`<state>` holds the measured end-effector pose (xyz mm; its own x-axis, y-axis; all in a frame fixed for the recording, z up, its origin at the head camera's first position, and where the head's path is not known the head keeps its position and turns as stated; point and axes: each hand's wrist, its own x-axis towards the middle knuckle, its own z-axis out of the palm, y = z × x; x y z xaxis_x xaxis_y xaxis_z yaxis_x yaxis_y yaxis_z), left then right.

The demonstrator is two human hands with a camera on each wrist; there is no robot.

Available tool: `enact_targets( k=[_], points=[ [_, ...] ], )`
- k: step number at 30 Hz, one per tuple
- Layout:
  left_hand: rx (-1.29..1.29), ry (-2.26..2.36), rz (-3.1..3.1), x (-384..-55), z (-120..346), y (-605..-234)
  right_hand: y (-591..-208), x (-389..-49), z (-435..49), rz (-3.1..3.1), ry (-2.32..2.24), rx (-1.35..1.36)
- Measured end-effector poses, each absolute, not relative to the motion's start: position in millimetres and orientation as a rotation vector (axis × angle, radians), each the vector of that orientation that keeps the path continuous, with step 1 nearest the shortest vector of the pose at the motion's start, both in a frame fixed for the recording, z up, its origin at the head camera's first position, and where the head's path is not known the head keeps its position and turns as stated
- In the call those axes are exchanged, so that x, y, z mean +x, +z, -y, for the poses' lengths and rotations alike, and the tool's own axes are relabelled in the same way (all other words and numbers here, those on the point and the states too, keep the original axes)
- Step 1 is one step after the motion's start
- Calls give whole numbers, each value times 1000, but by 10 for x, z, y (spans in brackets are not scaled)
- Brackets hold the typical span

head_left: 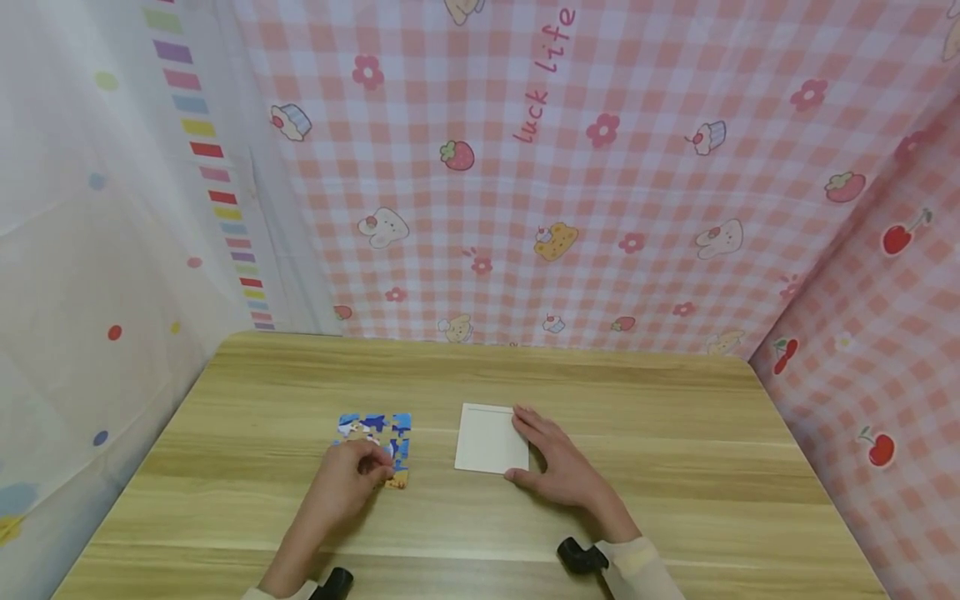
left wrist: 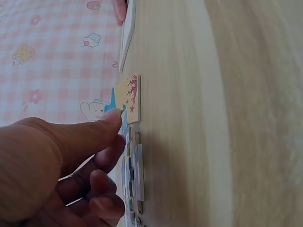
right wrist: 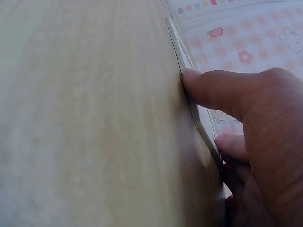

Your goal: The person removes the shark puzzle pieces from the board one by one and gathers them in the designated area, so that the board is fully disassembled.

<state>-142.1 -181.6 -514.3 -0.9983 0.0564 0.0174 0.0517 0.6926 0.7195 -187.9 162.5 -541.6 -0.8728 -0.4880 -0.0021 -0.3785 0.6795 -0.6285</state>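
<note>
Several jigsaw puzzle pieces (head_left: 401,423) lie close together on the left of the table, printed in blue, white and sandy colours. Over their near side is my left hand (head_left: 341,483); its thumb and index finger pinch a puzzle piece (left wrist: 129,97) with red coral on a sandy ground, tilted up in the left wrist view. To the right lies a thin white square board (head_left: 491,439) with a line along its far edge. My right hand (head_left: 558,462) holds the board's right side, thumb at the near corner and fingers at the far one. Its lower fingers are partly hidden in the right wrist view.
The wood-grain table (head_left: 637,408) extends around both hands. A pink checked cloth (head_left: 525,192) hangs behind it, with more cloth at both sides. Black wrist mounts (head_left: 581,556) sit by the sleeves.
</note>
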Motion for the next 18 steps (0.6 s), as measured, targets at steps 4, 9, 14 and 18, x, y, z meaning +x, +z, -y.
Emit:
enact_targets(
  k=[4,9,14,18],
  points=[
    [144,1126,-2923,-1439,1832,-5158,-5425,-1884,-1625,-2726,-959,-714],
    [206,1053,-2935,-1465,1847,-5158,-5434,-1885,-1633,-2728,-964,-714],
    [224,1013,-2929,-1473,1852,-5153,-5442,-1885,-1634,-2728,-964,-719],
    [252,978,-2953,-1475,1853,-5143,-5447,-1887,-1632,-2731,-971,-718]
  ],
)
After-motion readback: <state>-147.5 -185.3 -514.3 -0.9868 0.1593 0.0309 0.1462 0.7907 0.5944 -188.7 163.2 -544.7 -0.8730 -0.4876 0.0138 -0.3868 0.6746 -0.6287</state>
